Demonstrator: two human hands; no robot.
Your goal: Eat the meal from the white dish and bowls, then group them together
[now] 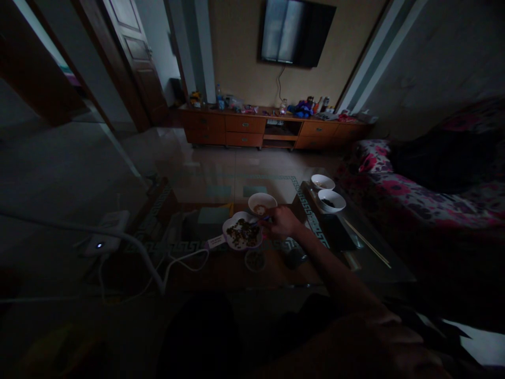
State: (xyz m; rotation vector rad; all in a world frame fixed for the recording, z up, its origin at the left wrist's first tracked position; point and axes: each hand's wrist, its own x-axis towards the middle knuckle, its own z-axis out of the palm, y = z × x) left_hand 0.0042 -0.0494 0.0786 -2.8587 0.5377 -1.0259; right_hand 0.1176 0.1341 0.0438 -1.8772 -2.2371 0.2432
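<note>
A home living room, dim. Far beyond the right hand (281, 221) a flat television (295, 31) hangs on the wall above a long wooden cabinet (272, 129) crowded with bottles and small toys. To the hand's right a sofa (414, 189) under a pink floral cover; far off to its left a wooden door (136, 58) stands open. Under the hand — a glass coffee table (221, 210) with bowls and a plate of food on it, tiled floor (221, 163) showing beyond.

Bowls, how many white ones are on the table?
3: one bowl beside the right hand, two near the sofa. Darkness may hide more.
</note>
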